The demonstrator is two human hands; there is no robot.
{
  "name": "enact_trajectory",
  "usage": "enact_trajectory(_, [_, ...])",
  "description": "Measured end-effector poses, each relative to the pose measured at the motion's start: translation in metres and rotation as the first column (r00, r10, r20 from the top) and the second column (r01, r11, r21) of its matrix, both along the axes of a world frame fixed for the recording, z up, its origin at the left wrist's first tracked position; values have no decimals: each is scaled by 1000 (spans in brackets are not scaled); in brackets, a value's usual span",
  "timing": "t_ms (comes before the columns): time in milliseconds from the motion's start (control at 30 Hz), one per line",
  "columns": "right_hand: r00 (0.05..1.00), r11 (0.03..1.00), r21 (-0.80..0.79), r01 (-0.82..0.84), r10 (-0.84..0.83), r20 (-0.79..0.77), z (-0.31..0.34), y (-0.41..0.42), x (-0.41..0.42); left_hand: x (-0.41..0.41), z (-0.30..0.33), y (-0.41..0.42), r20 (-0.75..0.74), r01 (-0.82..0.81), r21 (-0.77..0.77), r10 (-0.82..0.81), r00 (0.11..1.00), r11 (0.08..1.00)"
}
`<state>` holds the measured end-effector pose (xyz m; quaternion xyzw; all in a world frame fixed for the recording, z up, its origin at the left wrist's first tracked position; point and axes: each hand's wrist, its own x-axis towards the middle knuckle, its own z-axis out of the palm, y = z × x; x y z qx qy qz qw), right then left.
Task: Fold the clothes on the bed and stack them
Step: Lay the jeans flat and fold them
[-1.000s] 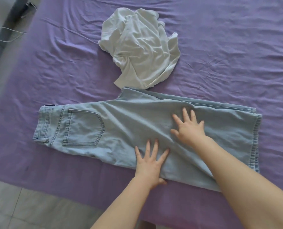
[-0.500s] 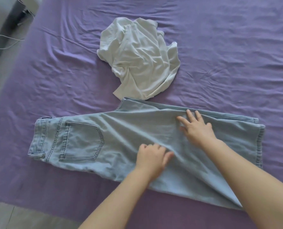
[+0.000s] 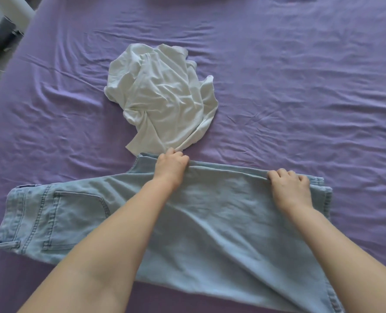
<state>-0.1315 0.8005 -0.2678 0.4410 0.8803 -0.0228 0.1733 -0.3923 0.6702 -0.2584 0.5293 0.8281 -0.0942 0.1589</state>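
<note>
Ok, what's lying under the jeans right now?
The jeans lie flat on the purple bedsheet, with both hands gripping their far edge. They look doubled over, but anything between or beneath the layers is covered. The white shirt lies beyond them.

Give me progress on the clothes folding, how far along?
Early. Done: jeans laid flat on the bed, legs one over the other. In hand: left hand and right hand grip the far edge. Left: folding the jeans, the crumpled white shirt, and stacking.

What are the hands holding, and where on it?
Both hands grip the jeans along their far edge: the left hand near the crotch, the right hand near the leg hem.
</note>
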Motion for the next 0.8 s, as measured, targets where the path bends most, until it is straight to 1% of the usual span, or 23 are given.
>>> enact_trajectory(100, [999,1000,-1,-12,12,44,5,10,20,-13,0,1,24,45,-50,-44,999,998])
enact_trajectory(200, [992,999,20,-45,43,120,11,16,29,-16,-1,6,-80,124,-94,-132,988,988])
enact_trajectory(267, [989,999,18,-42,39,140,14,18,31,-14,-2,9,-161,92,-103,-108,981,990])
enact_trajectory(333, [989,999,29,-30,25,148,15,18,29,-12,-4,8,-220,28,-74,-44,975,997])
enact_trajectory(400, [995,998,70,4,-11,98,13,20,26,-11,-6,10,-246,-38,-16,33,969,999])
enact_trajectory(467, [999,992,124,33,-32,-8,5,25,26,-10,-9,14,-223,-96,23,99,970,995])
enact_trajectory(533, [993,980,194,40,-17,-118,-2,29,25,-3,-9,17,-119,-228,55,233,965,972])
enact_trajectory(567, [985,975,216,43,-6,-171,-4,28,23,1,-11,18,-62,-309,83,315,947,947])
enact_trajectory(633, [966,975,222,15,43,-253,-7,17,12,13,-17,16,9,-430,155,434,901,890])
enact_trajectory(667, [955,978,206,-21,81,-285,-11,7,5,21,-19,14,40,-462,200,464,885,864])
enact_trajectory(700, [946,982,175,-66,118,-303,-14,-5,-3,29,-22,13,73,-470,248,468,881,847])
enact_trajectory(733, [939,986,126,-112,146,-311,-19,-19,-9,38,-24,11,86,-444,284,439,895,850])
enact_trajectory(800, [944,987,-8,-162,152,-294,-27,-44,-19,55,-27,5,10,-330,292,342,940,898])
